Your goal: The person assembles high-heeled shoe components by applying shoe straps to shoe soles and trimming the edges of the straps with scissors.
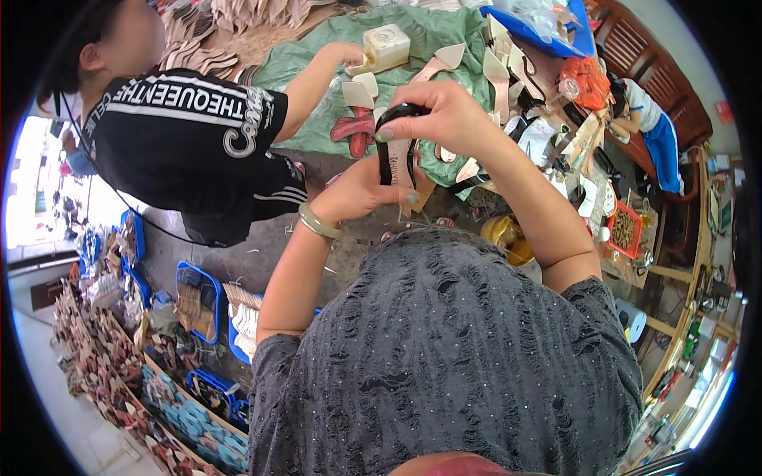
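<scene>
Head view: I see both hands raised above the counter near its front edge. Left hand clamps the lower end of a black strap; right hand pinches its looped top, keeping it taut for handling.

I see one black strap in my two hands, one white tub, one co-worker.
</scene>
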A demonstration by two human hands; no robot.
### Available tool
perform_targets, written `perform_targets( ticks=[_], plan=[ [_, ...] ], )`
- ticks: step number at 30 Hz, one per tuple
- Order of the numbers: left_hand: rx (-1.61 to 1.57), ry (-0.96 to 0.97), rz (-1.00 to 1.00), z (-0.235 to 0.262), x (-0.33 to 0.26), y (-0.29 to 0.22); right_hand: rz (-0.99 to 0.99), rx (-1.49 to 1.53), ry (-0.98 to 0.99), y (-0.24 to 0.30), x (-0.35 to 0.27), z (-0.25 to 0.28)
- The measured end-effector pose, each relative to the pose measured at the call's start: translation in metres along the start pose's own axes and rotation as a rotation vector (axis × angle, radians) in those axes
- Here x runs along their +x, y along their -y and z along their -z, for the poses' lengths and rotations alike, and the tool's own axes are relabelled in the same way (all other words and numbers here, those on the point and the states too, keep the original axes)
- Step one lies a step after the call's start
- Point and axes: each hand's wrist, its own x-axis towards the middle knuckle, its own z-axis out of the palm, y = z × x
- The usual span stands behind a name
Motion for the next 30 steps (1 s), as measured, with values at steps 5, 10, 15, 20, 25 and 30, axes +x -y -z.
perform_targets(
  ticks=[5,10,15,20,25,30],
  plan=[
    [0.593,-0.453,-0.315,0.006,-0.003,0.042,0.244,-0.457,-0.229,-0.038,-0.032,-0.018],
    [-0.240,-0.502,0.165,-0.015,-0.003,0.097,0.198,-0.638,-0.309,-0.058,-0.075,-0.048],
    [-1.136,-0.158,0.129,-0.033,0.017,0.073,0.463,-0.768,-0.260,-0.070,-0.090,-0.081],
    [-1.328,-0.127,-0.028,-0.020,0.047,0.082,0.250,-0.590,-0.300,-0.083,-0.100,-0.082],
    [-1.215,-0.185,-0.038,-0.025,0.069,0.076,0.109,-0.447,-0.347,-0.093,-0.116,-0.054],
    [-1.127,-0.259,0.005,-0.041,0.088,0.067,-0.043,-0.274,-0.391,-0.110,-0.114,-0.031]
  ],
)
